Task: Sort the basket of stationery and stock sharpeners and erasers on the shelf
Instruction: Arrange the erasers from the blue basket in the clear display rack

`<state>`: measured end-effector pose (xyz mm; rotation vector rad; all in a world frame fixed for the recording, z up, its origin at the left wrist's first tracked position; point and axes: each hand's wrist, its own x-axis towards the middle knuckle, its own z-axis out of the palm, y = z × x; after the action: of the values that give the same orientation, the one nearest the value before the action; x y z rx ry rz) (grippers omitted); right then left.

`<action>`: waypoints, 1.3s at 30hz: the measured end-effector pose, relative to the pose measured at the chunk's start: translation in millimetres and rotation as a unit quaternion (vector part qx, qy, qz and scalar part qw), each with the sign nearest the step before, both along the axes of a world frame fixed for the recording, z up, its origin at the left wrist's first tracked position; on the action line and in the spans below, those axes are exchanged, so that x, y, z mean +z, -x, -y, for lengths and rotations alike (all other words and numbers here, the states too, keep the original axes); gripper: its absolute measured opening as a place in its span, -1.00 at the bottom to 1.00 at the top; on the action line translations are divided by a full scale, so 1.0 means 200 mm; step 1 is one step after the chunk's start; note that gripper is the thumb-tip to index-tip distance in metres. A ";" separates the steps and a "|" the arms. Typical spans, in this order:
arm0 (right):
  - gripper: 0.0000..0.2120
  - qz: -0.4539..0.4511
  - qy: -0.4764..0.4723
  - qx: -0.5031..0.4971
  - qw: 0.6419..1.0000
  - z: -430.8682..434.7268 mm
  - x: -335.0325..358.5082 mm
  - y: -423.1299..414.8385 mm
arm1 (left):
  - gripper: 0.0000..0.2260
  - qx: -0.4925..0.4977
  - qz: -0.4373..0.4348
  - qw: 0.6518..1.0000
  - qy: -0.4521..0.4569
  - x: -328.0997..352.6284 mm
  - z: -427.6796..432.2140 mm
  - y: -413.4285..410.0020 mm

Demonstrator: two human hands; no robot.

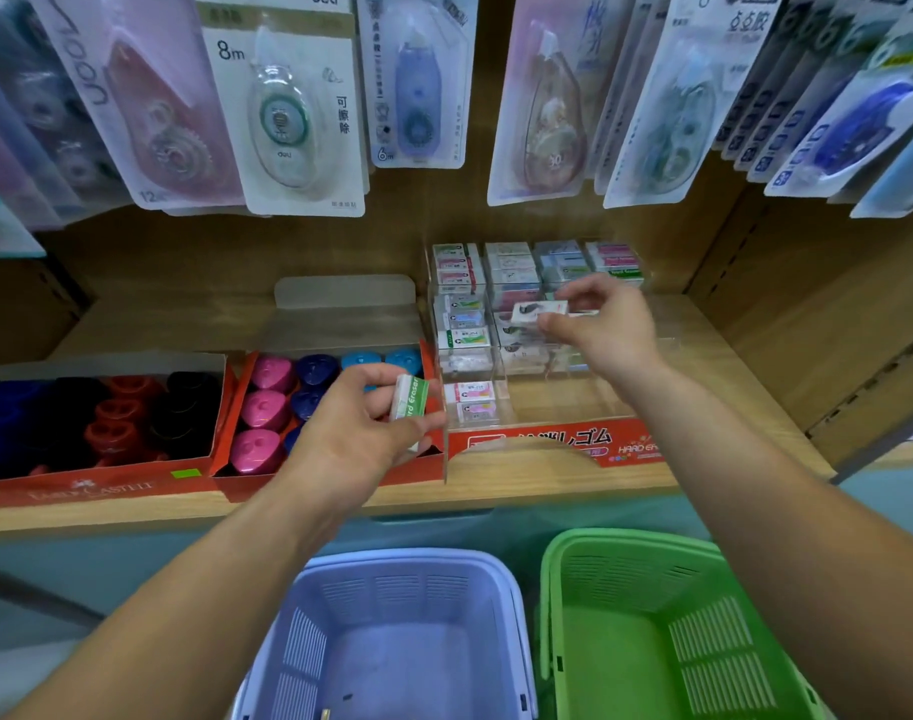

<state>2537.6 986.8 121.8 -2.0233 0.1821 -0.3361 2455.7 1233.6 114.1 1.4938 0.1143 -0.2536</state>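
Note:
My left hand (360,433) grips a white eraser with a green "Hard Eraser" sleeve (410,400), held over the right end of the sharpener box, just left of the clear eraser display (537,439). My right hand (599,324) pinches a small white eraser with a dark print (540,310) above the middle column of that display, which holds several rows of boxed erasers (464,309). On the wooden shelf (547,475), two red boxes hold sharpeners: pink and blue ones (272,407), and red, black and blue ones (116,413).
Correction-tape blister packs (288,111) hang close above the shelf. Below the shelf edge stand a purple basket (392,579) and a green basket (625,553), both nearly bare inside. The shelf's side wall (807,324) rises at the right.

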 end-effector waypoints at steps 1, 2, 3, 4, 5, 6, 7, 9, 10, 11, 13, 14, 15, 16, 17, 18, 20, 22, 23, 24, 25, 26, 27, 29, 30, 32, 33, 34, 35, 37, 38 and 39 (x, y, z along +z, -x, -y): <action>-0.75 0.007 0.042 -0.010 0.999 0.00 0.00 -0.05 | -0.68 0.000 0.000 1.000 -0.006 0.00 -0.01 0.00; -0.75 0.012 0.088 -0.013 0.996 0.00 0.00 -0.10 | -0.68 0.002 0.001 1.000 -0.013 -0.01 -0.01 -0.01; -0.74 0.013 0.133 -0.010 0.991 0.01 -0.01 -0.15 | -0.68 0.008 0.003 1.000 -0.019 -0.01 -0.02 -0.01; -0.73 0.009 0.168 0.000 0.986 0.00 -0.02 -0.18 | -0.68 0.015 0.008 1.000 -0.023 -0.01 -0.02 -0.01; -0.72 0.001 0.191 0.011 0.982 0.01 -0.03 -0.21 | -0.68 0.021 0.014 0.999 -0.029 -0.02 -0.03 -0.01; -0.71 -0.003 0.207 0.022 0.978 0.00 -0.05 -0.24 | -0.68 0.025 0.017 0.999 -0.034 -0.02 -0.03 -0.01; -0.72 -0.002 0.227 0.028 0.973 0.00 -0.07 -0.26 | -0.69 0.029 0.017 0.999 -0.033 -0.02 -0.03 -0.01; -0.79 0.023 0.271 0.034 0.962 0.00 -0.12 -0.28 | -0.72 0.034 0.010 0.999 -0.017 -0.01 -0.04 -0.01; -0.82 0.041 0.281 0.032 0.958 -0.01 -0.14 -0.29 | -0.74 0.035 0.005 0.999 -0.013 -0.01 -0.04 -0.01; -0.83 0.054 0.282 0.026 0.957 -0.01 -0.16 -0.29 | -0.75 0.036 0.001 0.999 -0.016 0.00 -0.04 -0.01; -0.85 0.067 0.268 0.002 0.961 -0.03 -0.17 -0.27 | -0.76 0.041 -0.003 0.999 -0.025 0.00 -0.04 -0.01; -0.87 0.072 0.255 -0.011 0.964 -0.05 -0.16 -0.24 | -0.77 0.046 -0.003 0.999 -0.027 0.00 -0.04 -0.01; -0.90 0.075 0.241 -0.021 0.967 -0.06 -0.15 -0.20 | -0.77 0.052 -0.004 0.998 -0.024 0.00 -0.04 -0.01; -0.93 0.076 0.227 -0.021 0.971 -0.09 -0.14 -0.15 | -0.77 0.057 -0.006 0.998 -0.015 0.01 -0.05 -0.01; -0.96 0.075 0.198 -0.004 0.977 -0.12 -0.11 -0.08 | -0.77 0.059 -0.009 0.998 -0.003 0.02 -0.05 0.00; -0.95 0.064 0.150 0.029 0.986 -0.15 -0.09 0.00 | -0.77 0.056 -0.012 0.998 0.008 0.03 -0.05 0.01; -0.90 0.027 0.013 0.109 0.994 -0.23 -0.03 0.18 | -0.75 0.045 -0.015 0.999 0.021 0.04 -0.05 0.03; -0.87 -0.022 -0.079 0.171 0.982 -0.30 -0.01 0.33 | -0.73 0.035 -0.012 0.999 0.033 0.06 -0.05 0.05; -0.85 -0.035 -0.099 0.192 0.976 -0.33 -0.01 0.38 | -0.72 0.028 -0.009 0.999 0.039 0.06 -0.05 0.06; -0.82 -0.037 -0.107 0.206 0.972 -0.34 -0.02 0.41 | -0.72 0.022 -0.005 0.999 0.044 0.07 -0.04 0.07; -0.80 -0.037 -0.112 0.209 0.971 -0.35 -0.03 0.44 | -0.72 0.016 0.000 0.999 0.044 0.07 -0.04 0.09; -0.79 -0.036 -0.123 0.204 0.971 -0.35 -0.04 0.46 | -0.71 0.010 0.004 0.999 0.041 0.07 -0.04 0.10; -0.78 -0.037 -0.143 0.196 0.969 -0.35 -0.04 0.48 | -0.71 0.006 0.009 0.999 0.042 0.07 -0.03 0.11; -0.77 -0.041 -0.183 0.183 0.965 -0.34 -0.04 0.52 | -0.72 0.000 0.019 0.999 0.043 0.08 -0.02 0.13; -0.78 -0.042 -0.192 0.177 0.964 -0.33 -0.05 0.53 | -0.72 -0.007 0.029 0.999 0.023 0.08 -0.02 0.14; -0.79 -0.043 -0.185 0.164 0.968 -0.30 -0.07 0.55 | -0.73 -0.025 0.081 0.991 -0.100 0.06 -0.01 0.15; -0.80 -0.043 -0.180 0.156 0.970 -0.28 -0.07 0.56 | -0.75 -0.036 0.112 0.978 -0.174 0.05 -0.01 0.15; -0.80 -0.041 -0.175 0.146 0.973 -0.26 -0.09 0.56 | -0.77 -0.049 0.138 0.961 -0.234 0.04 0.00 0.14; -0.80 -0.038 -0.171 0.133 0.975 -0.22 -0.09 0.57 | -0.79 -0.063 0.156 0.946 -0.278 0.03 0.00 0.14; -0.80 -0.029 -0.151 0.096 0.983 -0.12 -0.11 0.56 | -0.81 -0.087 0.180 0.920 -0.336 0.01 0.02 0.13; -0.80 -0.023 -0.134 0.070 0.988 -0.05 -0.12 0.54 | -0.80 -0.095 0.188 0.911 -0.353 0.01 0.03 0.12; -0.80 -0.015 -0.119 0.042 0.992 0.01 -0.13 0.51 | -0.78 -0.101 0.197 0.903 -0.368 0.00 0.04 0.11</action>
<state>2434.9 984.0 96.1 -1.7944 0.1488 -0.2197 2434.5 1225.3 114.1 2.2869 -0.3084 -0.0625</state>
